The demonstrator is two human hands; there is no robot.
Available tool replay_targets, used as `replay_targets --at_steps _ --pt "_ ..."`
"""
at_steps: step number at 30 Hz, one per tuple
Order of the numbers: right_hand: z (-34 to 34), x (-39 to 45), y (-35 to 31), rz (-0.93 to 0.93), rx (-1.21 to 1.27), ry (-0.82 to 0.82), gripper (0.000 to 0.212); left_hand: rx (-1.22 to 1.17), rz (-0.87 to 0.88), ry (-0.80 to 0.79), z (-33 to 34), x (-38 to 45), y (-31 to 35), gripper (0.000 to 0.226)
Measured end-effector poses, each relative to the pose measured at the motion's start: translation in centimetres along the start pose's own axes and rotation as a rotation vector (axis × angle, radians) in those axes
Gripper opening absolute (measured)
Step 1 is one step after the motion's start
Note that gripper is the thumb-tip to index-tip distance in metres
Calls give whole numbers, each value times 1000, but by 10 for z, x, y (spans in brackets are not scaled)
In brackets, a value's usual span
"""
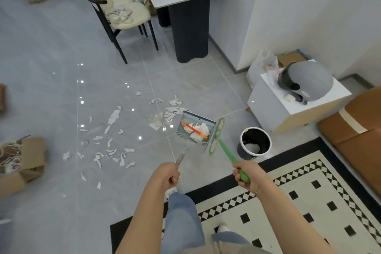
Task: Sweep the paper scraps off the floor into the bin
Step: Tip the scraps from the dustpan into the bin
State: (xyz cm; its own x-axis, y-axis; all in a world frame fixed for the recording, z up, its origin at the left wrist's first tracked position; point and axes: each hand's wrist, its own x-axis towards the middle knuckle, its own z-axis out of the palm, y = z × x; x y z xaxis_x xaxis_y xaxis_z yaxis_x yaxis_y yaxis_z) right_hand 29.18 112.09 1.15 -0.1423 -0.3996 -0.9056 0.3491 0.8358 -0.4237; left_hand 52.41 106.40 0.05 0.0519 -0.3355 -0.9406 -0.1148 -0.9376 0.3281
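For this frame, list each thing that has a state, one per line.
dustpan: loaded with scraps, gripped by its handle
broom: head beside the dustpan
bin: open, some paper inside
paper scraps: many on the floor
left hand: grips dustpan handle
right hand: grips broom handle

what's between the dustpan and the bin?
In the head view, the green broom head stands beside the dustpan; past it, bare grey floor tile runs to the bin.
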Motion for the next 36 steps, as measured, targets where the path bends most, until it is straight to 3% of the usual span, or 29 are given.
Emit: replay_targets --at_steps 9,13,16,18,23,36 --pt "-41 -29 44 2 -15 9 6 -12 59 -13 10 -27 -43 21" --pt "-38 -38 56 0 59 9 5 53 97 -20 4 -30 -39 18" --pt "-30 -47 66 -6 72 34 6 90 121 0 -4 -29 -35 29" --pt "-25 -52 71 -15 69 45 5 84 122 -41 -10 -32 -34 20" --pt "-22 -58 86 -17 120 62 8 101 121 -25 -18 -31 -30 33" --pt "-72 -42 94 51 129 52 11 278 122 67 29 -41 -24 27"
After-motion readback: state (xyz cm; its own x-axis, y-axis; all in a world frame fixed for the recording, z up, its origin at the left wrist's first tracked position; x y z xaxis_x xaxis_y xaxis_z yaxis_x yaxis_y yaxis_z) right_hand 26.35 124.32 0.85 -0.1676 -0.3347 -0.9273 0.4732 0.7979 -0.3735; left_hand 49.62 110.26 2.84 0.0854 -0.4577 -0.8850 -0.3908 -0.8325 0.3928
